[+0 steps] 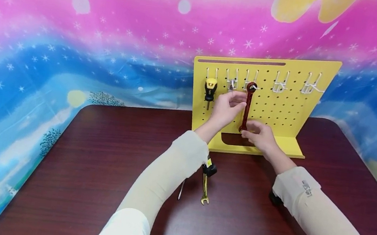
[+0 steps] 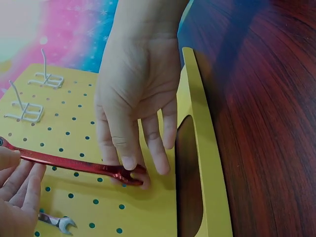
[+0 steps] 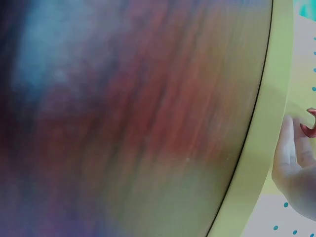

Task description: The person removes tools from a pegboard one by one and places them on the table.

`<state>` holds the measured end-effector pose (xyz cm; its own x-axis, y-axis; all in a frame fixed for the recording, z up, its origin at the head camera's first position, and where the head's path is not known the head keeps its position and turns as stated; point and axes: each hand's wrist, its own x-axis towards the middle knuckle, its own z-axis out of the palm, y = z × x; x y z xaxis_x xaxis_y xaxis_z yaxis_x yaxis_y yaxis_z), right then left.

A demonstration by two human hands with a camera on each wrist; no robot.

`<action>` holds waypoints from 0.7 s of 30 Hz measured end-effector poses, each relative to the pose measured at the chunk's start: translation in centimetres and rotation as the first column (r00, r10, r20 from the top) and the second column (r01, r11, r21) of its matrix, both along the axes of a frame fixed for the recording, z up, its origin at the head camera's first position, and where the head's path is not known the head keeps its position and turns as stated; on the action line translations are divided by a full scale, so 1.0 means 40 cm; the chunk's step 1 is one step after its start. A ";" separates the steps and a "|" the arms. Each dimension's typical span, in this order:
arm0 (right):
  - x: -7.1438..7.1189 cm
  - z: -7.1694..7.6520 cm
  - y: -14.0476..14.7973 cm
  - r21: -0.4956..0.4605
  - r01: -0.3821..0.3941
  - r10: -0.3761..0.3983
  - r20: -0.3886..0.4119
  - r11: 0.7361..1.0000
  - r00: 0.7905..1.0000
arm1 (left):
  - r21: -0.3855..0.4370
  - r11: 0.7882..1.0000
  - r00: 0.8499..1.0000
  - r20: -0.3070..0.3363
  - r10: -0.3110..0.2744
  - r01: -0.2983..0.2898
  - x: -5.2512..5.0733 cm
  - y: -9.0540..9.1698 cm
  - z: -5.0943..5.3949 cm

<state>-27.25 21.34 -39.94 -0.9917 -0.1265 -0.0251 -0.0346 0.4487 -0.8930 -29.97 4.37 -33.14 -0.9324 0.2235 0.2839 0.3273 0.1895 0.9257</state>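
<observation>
A red combination wrench stands upright against the yellow pegboard, its ring end at the top over a white hook's tip. My left hand pinches the wrench near its upper part, thumb across the ring end in the left wrist view. At the lower, open end, my right hand holds the wrench between thumb and index finger, the other fingers spread. The right wrist view catches the open jaw and that hand only at its right edge. Left of the red wrench hangs a silver wrench, partly hidden.
A yellow-and-black screwdriver hangs on the leftmost hook. White hooks stick out at the right. On the dark wooden table lie a gold wrench, a black-and-yellow object and a thin metal shaft, partly under my left sleeve.
</observation>
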 end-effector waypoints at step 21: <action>0.030 0.001 0.006 -0.040 -0.042 0.040 -0.048 0.998 0.998 | -0.037 0.996 0.997 -0.011 0.076 -0.076 -0.004 0.016 0.010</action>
<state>-26.04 21.56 -39.91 -0.9855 -0.1672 0.0275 -0.0947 0.4091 -0.9076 -30.15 5.01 -32.72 -0.9446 0.1626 0.2853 0.3190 0.2490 0.9145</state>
